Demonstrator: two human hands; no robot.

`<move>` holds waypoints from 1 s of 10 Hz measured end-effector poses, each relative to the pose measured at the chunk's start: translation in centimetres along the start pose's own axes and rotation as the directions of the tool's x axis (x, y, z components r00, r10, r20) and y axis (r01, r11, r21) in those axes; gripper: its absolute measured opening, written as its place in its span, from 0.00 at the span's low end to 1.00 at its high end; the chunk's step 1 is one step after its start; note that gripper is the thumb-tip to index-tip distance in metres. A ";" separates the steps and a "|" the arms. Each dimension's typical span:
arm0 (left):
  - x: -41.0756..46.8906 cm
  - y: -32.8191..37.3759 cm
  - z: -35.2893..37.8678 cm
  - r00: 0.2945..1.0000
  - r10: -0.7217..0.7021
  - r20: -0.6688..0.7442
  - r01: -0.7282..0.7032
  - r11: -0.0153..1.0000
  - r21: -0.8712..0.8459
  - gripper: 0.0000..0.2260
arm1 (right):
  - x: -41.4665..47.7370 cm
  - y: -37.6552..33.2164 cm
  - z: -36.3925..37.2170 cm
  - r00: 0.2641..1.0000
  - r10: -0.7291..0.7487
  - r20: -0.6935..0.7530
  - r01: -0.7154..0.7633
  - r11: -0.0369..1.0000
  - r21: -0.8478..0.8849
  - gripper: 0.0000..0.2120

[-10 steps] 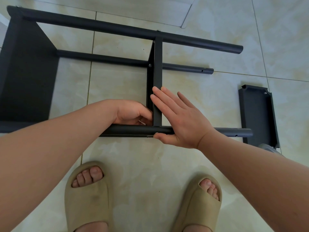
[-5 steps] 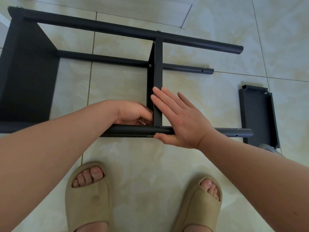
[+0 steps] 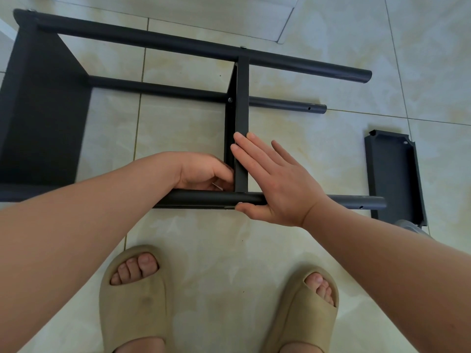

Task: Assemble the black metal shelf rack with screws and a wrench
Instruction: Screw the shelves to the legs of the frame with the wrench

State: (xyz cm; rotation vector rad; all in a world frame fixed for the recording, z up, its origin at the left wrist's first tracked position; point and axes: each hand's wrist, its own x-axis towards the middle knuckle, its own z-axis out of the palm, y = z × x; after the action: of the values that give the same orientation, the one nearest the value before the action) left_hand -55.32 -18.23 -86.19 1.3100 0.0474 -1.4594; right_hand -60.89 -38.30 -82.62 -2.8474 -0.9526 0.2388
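- Black shelf rack (image 3: 178,44) lies on its side on the tile floor (image 3: 318,34), spanning 9 to 1 o'clock. The end panel (image 3: 46,110) at 9 is already on its tubes.
- Left hand (image 3: 204,171) is tucked into the corner where the middle shelf (image 3: 241,98) meets the near tube (image 3: 204,198). Its fingers are curled, seemingly pinching a pale metal sliver (image 3: 216,186); wrench or screw, can't tell. Likely working that joint's fastener.
- Right hand (image 3: 277,184), just past centre toward 3, lies flat against the middle shelf's edge with straight fingers (image 3: 248,154) slightly fanned and the thumb along the near tube. Probably bracing the shelf square so the holes line up.
- Loose shelf panel (image 3: 392,174) waits at 3 o'clock, near the open tube ends; probably next.
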 end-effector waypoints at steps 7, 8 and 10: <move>-0.1 0.0 0.1 0.998 0.000 -0.069 0.008 0.995 0.104 0.13 | 0.0 0.0 0.1 1.000 -0.001 -0.006 0.001 1.000 0.003 0.44; 0.1 0.0 0.1 0.996 0.002 -0.084 0.006 0.995 0.095 0.15 | 0.0 0.0 0.1 1.000 0.000 -0.007 0.000 1.000 0.004 0.44; 0.0 0.1 0.0 1.000 0.020 0.006 -0.020 0.999 -0.029 0.11 | 0.0 0.0 0.1 1.000 0.001 -0.005 -0.001 1.000 0.002 0.44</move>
State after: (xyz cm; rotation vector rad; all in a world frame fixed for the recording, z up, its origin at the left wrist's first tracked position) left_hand -55.27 -18.28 -86.13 1.2794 0.0512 -1.4408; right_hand -60.89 -38.27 -82.69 -2.8452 -0.9489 0.2331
